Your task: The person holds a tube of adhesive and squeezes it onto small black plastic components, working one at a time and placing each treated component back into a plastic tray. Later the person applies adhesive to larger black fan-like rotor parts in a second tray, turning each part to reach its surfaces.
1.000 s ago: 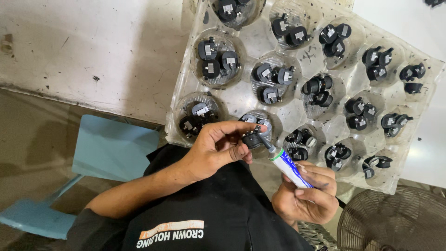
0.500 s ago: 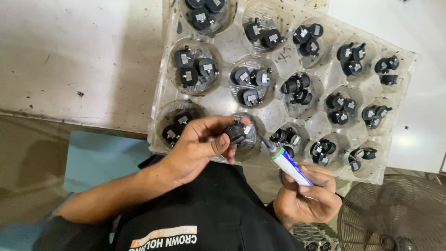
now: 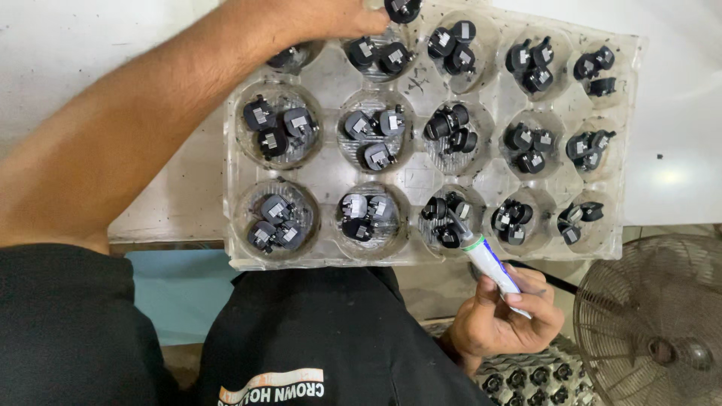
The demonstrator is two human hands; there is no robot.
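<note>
A clear plastic tray (image 3: 329, 174) with round cups lies on a white table; each cup holds two or three small black parts (image 3: 366, 137). My left hand (image 3: 331, 16) reaches over the tray's far row and pinches one black part (image 3: 401, 9) at the top edge of view. My right hand (image 3: 502, 316) stays near my lap, gripping a small white and blue tube (image 3: 489, 259) whose thin nozzle points up at the near row of cups.
A round wire fan guard (image 3: 654, 331) stands at the lower right. Another tray of black parts (image 3: 538, 376) sits low beneath my right hand. A light blue stool (image 3: 177, 289) shows under the table edge.
My left hand has moved from the near row, close to the tube's tip, out to the tray's far row, carrying a black part. The view has closed in on the tray.
</note>
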